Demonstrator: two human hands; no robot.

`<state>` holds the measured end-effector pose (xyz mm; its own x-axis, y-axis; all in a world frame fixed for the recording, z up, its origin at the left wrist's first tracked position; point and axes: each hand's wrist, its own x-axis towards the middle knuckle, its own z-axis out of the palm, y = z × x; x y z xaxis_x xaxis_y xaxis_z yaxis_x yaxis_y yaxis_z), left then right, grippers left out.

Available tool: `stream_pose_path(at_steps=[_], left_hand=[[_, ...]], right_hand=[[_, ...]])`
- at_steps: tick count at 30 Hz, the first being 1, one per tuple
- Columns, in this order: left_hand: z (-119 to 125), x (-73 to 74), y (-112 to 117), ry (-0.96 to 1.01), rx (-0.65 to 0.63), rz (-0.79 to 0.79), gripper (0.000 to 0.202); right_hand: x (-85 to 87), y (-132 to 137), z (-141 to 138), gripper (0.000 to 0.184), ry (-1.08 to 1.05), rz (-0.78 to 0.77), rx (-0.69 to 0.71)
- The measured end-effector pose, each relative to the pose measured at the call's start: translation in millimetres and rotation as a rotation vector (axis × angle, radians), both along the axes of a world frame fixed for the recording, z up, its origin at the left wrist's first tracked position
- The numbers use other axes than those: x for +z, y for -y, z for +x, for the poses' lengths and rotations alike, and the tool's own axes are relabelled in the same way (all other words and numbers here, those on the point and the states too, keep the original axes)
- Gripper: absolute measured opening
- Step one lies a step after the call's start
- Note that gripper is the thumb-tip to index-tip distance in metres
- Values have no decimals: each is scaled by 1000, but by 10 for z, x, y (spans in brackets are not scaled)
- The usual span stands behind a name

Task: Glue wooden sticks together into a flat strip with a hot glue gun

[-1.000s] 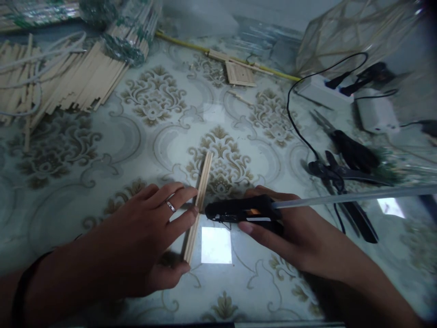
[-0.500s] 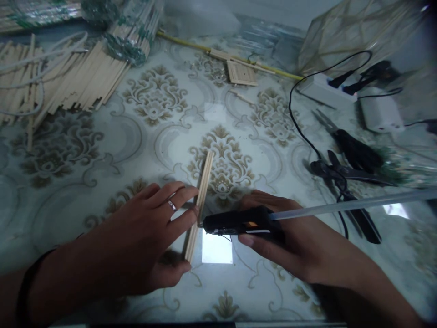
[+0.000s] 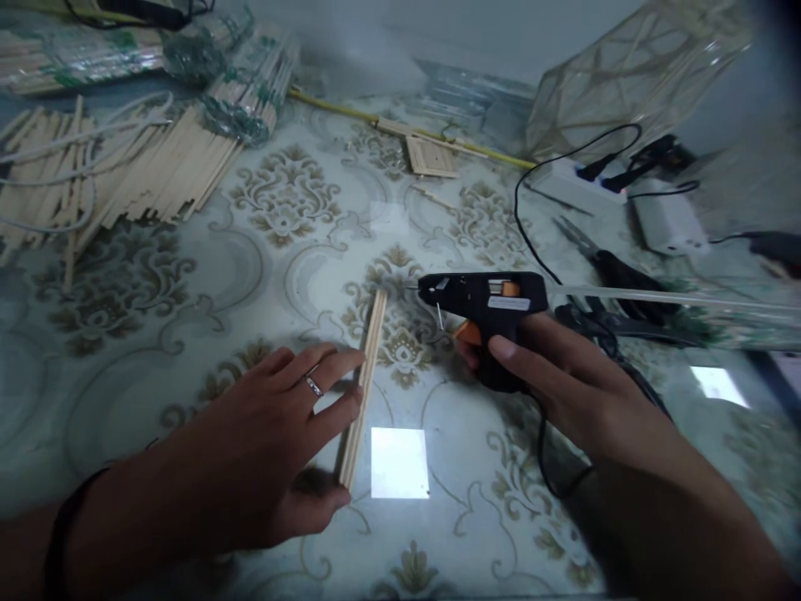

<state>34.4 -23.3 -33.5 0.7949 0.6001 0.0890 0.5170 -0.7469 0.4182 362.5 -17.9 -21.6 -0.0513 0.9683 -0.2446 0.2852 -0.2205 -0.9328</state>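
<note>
My left hand (image 3: 269, 434) lies on the patterned table (image 3: 188, 275), its fingers and thumb pinching the near half of a slim stack of wooden sticks (image 3: 370, 346) set on edge. A ring shows on one finger. My right hand (image 3: 551, 376) grips the handle of a black hot glue gun (image 3: 481, 299) with an orange trigger. The gun is upright and its nozzle points left, just above and to the right of the far end of the sticks. A clear glue stick (image 3: 663, 296) juts out of the gun's back to the right.
Heaps of wooden sticks (image 3: 131, 167) and bundles lie at the far left. A small glued stick panel (image 3: 429, 155) and a yellow rod lie at the back. A wire-frame shape (image 3: 626, 75), power strip (image 3: 581, 184), white adapter (image 3: 667, 221), black cables and pliers (image 3: 617, 271) crowd the right.
My right hand has lifted the glue gun from beside the middle of the sticks and moved it away and to the right, turning it upright. My left hand still holds the sticks.
</note>
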Motion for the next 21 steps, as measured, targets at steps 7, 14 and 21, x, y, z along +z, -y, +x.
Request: stream_pose_path(at_steps=[7, 14, 21], left_hand=[[16, 19, -32, 3, -11, -22, 49], [8, 10, -18, 1, -11, -22, 53], [10, 9, -29, 10, -11, -21, 53]], right_hand=[[-42, -54, -64, 34, -160, 50, -45], [-26, -44, -42, 15, -212, 149, 40], [77, -68, -23, 31, -410, -88, 63]])
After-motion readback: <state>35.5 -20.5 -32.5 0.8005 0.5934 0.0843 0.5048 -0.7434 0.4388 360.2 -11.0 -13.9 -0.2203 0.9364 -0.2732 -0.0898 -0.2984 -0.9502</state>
